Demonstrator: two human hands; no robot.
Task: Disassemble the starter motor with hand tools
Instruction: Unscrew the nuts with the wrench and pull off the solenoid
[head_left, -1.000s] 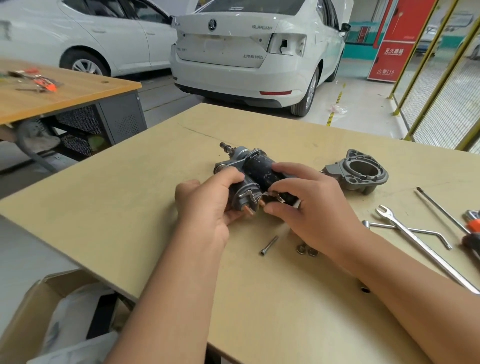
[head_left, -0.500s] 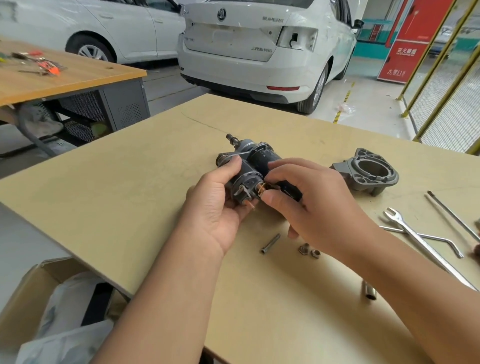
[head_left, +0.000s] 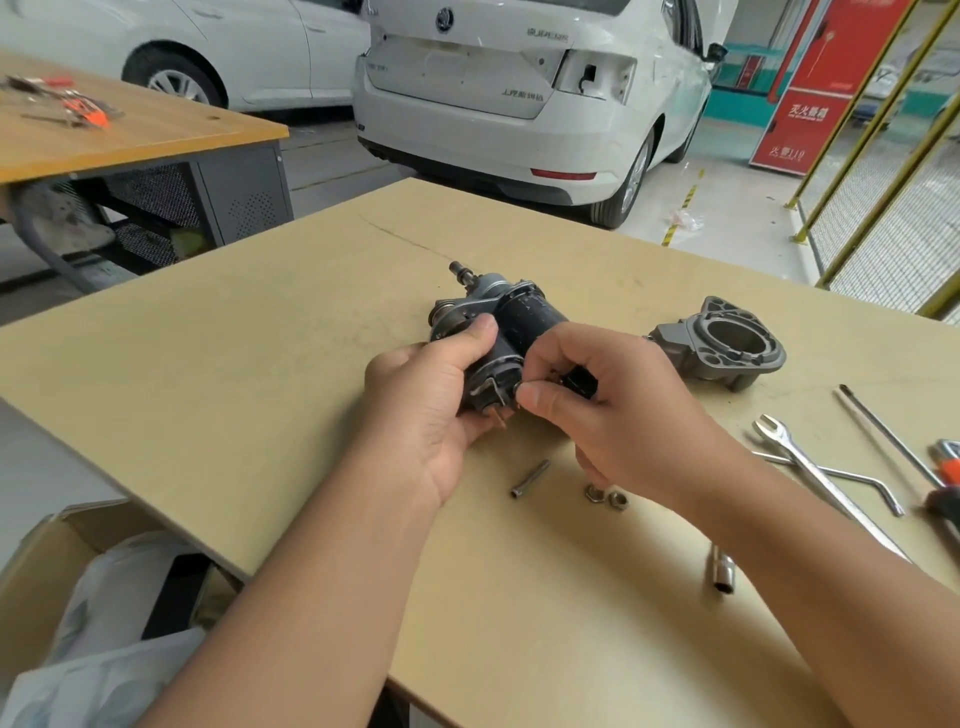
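— Where does the starter motor (head_left: 511, 322) lie?
— Mid-frame on the pale wooden table (head_left: 260, 364): a dark cylinder with grey metal ends. The left hand (head_left: 431, 410) cups its near end, thumb on top.
— And the right hand (head_left: 608, 415)?
— Its thumb and forefinger pinch something small at the terminal end, perhaps a nut; too hidden to tell.
— Nearby?
— A ribbed cast housing (head_left: 722, 345) at right, a shiny spanner (head_left: 810, 473), a bolt (head_left: 530, 479).
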